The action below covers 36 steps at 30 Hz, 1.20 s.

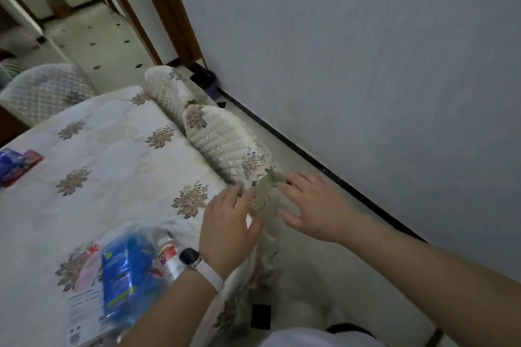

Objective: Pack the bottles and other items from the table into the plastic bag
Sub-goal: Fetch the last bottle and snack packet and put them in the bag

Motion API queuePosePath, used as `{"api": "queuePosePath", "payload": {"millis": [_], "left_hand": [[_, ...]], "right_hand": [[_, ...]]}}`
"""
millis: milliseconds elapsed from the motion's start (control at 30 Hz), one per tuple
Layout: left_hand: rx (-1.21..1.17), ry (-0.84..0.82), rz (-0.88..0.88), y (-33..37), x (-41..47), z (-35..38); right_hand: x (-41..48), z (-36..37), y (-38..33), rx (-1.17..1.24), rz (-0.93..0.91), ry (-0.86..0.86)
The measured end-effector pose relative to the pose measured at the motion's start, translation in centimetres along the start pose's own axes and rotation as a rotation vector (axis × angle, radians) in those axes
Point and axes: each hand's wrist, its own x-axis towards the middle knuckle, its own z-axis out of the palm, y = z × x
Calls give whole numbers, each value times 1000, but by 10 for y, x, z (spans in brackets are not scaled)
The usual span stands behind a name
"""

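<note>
**A:** Where does the packing stand?

**B:** The thin clear plastic bag [134, 231] lies on the cream flower-patterned tablecloth [112, 177] at the near edge. A squashy blue wrapped pack [127, 270] and a bottle with a red-and-white label [169, 256] appear to be inside it, though the film is hard to trace. A flat blue-and-red packet [17, 165] sits well apart from it, at the far left of the table.

**A:** And the hands?

**B:** Neither holds anything. The left hand [228, 222], the one with the white-strapped watch [189, 258], reaches past the table corner with its fingers fairly straight, touching the lacy trim by the quilted cream chair cover [222, 144]. The right hand [313, 205] is spread wide just beside it, over the floor.

**A:** How will the packet handle?

**B:** I'd guess it's light and a bit slick, with a wrapper that gives. A pinch across its short edges should do. The bag is limp and will collapse, so one hand ought to hold its mouth up while the other drops things in. The bottle is the stiff, heavier piece. It should ride at the bottom so the film doesn't stretch or tear.
</note>
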Motion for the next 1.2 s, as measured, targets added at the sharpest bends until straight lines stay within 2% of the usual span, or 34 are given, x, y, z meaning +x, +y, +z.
{"api": "queuePosePath", "payload": {"millis": [233, 400, 533, 733, 900, 1200], "left_hand": [[93, 31, 122, 74, 77, 12], [145, 56, 205, 97, 130, 25], [145, 62, 249, 102, 171, 46], [92, 82, 261, 91, 251, 84], [38, 56, 180, 60, 332, 113], [40, 160, 83, -8, 454, 114]], "right_hand": [[-8, -35, 103, -46, 54, 101], [-1, -46, 148, -48, 86, 162], [18, -46, 181, -78, 80, 146], [79, -43, 235, -117, 35, 158], [160, -43, 278, -148, -8, 136], [321, -57, 322, -197, -116, 95]]}}
